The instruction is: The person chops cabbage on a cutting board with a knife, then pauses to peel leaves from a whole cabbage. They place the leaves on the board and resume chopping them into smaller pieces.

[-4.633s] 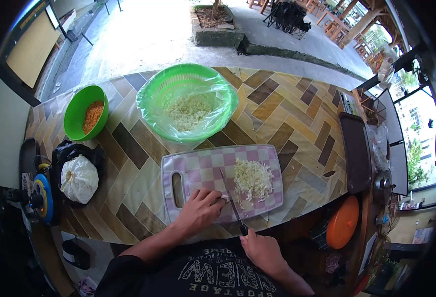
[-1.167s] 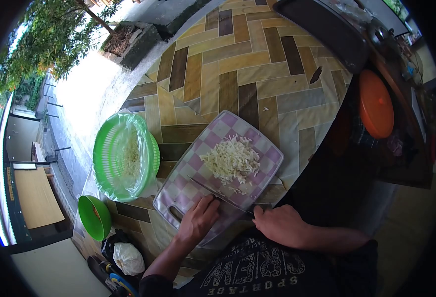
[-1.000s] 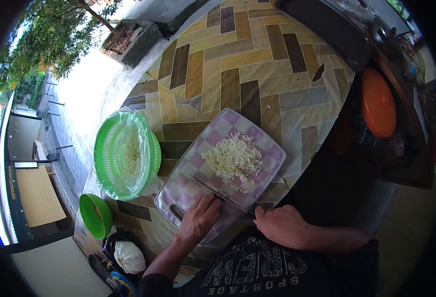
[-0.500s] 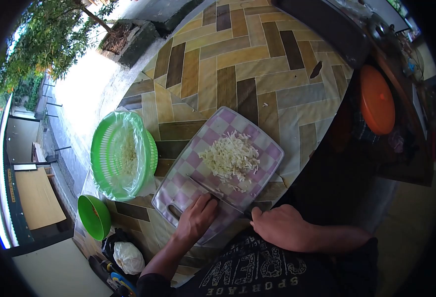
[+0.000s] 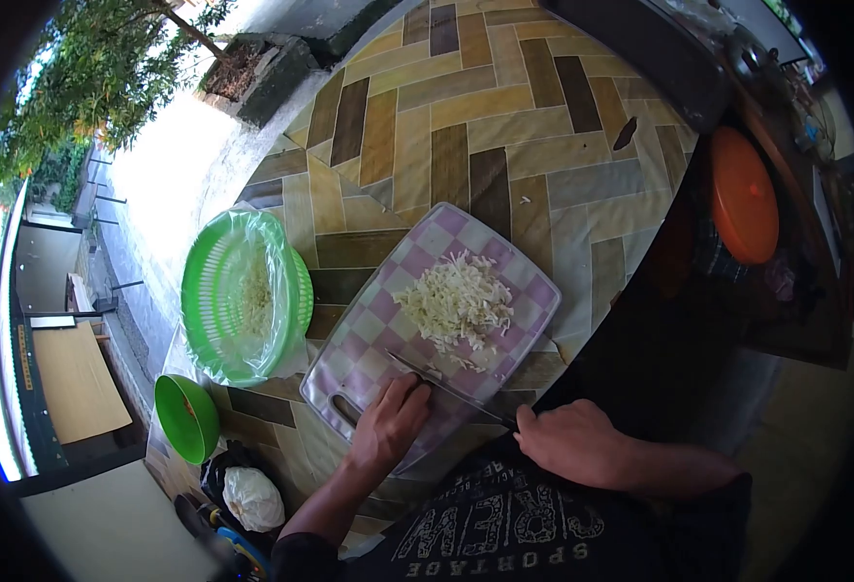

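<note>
A pink-and-white checkered cutting board lies at a slant on the table near my body. On its far half rests a pile of pale, finely chopped shreds, with a few loose bits by the blade. My right hand is closed round the handle of a knife, whose blade crosses the near part of the board. My left hand is on the board just beside the blade, fingers bent and pressed together. Whatever is under those fingertips is hidden.
Left of the board stands a green basket lined with clear plastic and holding pale shreds. A green bowl and a white bag are nearer me. An orange lid-like item and a dark tray are at the right.
My right hand has drawn the knife a little to the right, and the blade's tip now lies closer to my left fingers. My left hand stays at the same spot on the board.
</note>
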Motion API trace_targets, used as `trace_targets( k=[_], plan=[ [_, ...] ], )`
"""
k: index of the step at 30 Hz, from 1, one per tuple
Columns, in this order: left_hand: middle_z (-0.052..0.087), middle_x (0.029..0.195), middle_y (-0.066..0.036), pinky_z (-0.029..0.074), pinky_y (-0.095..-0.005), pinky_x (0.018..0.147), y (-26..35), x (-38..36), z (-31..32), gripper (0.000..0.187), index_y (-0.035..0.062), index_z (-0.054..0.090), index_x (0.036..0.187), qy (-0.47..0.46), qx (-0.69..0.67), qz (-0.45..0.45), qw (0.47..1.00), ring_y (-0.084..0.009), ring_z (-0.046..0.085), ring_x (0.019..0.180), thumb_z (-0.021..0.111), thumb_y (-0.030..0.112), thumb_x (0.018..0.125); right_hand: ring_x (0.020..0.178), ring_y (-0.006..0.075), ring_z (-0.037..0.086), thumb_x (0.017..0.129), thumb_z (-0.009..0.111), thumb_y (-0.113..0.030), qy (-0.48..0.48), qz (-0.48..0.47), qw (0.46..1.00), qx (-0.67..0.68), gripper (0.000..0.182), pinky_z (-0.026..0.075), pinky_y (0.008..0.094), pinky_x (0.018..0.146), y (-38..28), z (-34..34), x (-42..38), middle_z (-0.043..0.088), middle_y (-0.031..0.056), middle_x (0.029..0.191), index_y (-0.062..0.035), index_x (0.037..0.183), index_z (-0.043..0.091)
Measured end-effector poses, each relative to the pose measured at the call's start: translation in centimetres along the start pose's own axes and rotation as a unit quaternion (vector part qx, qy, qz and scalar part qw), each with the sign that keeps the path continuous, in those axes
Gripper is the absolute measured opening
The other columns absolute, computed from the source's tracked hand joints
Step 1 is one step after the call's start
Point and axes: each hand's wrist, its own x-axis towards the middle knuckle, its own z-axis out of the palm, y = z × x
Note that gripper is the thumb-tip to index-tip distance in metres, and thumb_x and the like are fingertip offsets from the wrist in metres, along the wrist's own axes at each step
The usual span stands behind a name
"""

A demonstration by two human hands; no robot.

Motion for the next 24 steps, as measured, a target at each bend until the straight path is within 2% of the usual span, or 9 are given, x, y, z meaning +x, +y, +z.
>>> trace_targets(
  k=[1,4,10,13,19,22,24],
  plan=[
    [0.06,0.117,-0.017,0.056,-0.0441,0.085,0.0,0.1,0.1,0.034,0.0009,0.066,0.114,0.001,-0.001,-0.001,1.0,-0.037,0.064,0.105,0.075,0.001,0.081,0.067,0.032,0.072,0.105,0.053,-0.027,-0.015,0.012,1.0,0.0,0.028,0.054,0.0461,0.058,0.3,-0.1,-0.2,0.07,0.0127,0.07,0.0004,0.099,0.055],
    [0.06,0.117,-0.017,0.056,-0.0441,0.085,0.2,-0.1,0.7,0.036,0.001,0.066,0.115,0.027,0.0,-0.011,1.0,-0.0368,0.064,0.105,0.075,0.001,0.081,0.061,0.0306,0.07,0.106,0.053,-0.029,0.071,-0.035,0.996,-0.048,0.028,0.051,0.044,0.053,0.7,1.3,0.0,0.068,0.0102,0.065,-0.0018,0.1,0.053],
    [0.06,0.116,-0.017,0.054,-0.0444,0.088,0.6,-0.2,2.1,0.034,0.0014,0.066,0.112,0.088,0.016,-0.049,0.995,-0.0357,0.063,0.104,0.074,-0.001,0.079,0.046,0.0256,0.062,0.105,0.056,-0.034,0.147,-0.065,0.979,-0.124,0.029,0.047,0.0389,0.046,0.4,1.1,0.6,0.058,0.0055,0.052,-0.0057,0.101,0.05],
    [0.059,0.115,-0.017,0.053,-0.044,0.09,1.8,-0.3,1.7,0.031,0.0012,0.067,0.109,0.091,0.012,-0.055,0.994,-0.0355,0.062,0.105,0.074,0.0,0.079,0.043,0.024,0.06,0.104,0.058,-0.032,0.173,-0.071,0.974,-0.13,0.028,0.045,0.0384,0.043,1.0,2.3,0.8,0.057,0.0047,0.05,-0.0065,0.098,0.049],
    [0.06,0.115,-0.016,0.053,-0.0436,0.091,1.2,-0.4,2.0,0.029,0.0005,0.068,0.109,0.097,0.025,-0.046,0.994,-0.0355,0.061,0.106,0.074,0.001,0.081,0.046,0.0247,0.064,0.101,0.061,-0.029,0.273,-0.066,0.944,-0.174,0.026,0.047,0.0402,0.043,0.0,4.7,4.2,0.059,0.0048,0.051,-0.0064,0.099,0.049],
    [0.062,0.113,-0.015,0.053,-0.0433,0.091,0.9,0.2,1.6,0.026,0.0,0.069,0.11,0.121,0.03,-0.051,0.991,-0.035,0.062,0.106,0.073,0.001,0.084,0.048,0.0228,0.066,0.101,0.058,-0.023,0.265,-0.032,0.948,-0.174,0.02,0.047,0.0367,0.042,0.6,2.7,2.9,0.06,0.0042,0.052,-0.0038,0.101,0.052],
    [0.063,0.113,-0.015,0.053,-0.0434,0.091,0.8,0.5,1.8,0.025,-0.0001,0.07,0.109,0.135,0.025,-0.064,0.988,-0.0349,0.062,0.106,0.073,0.001,0.085,0.048,0.0244,0.066,0.102,0.057,-0.024,0.248,-0.038,0.955,-0.161,0.021,0.048,0.0372,0.043,1.3,1.6,2.2,0.061,0.0056,0.053,-0.0038,0.1,0.052]
  ],
)
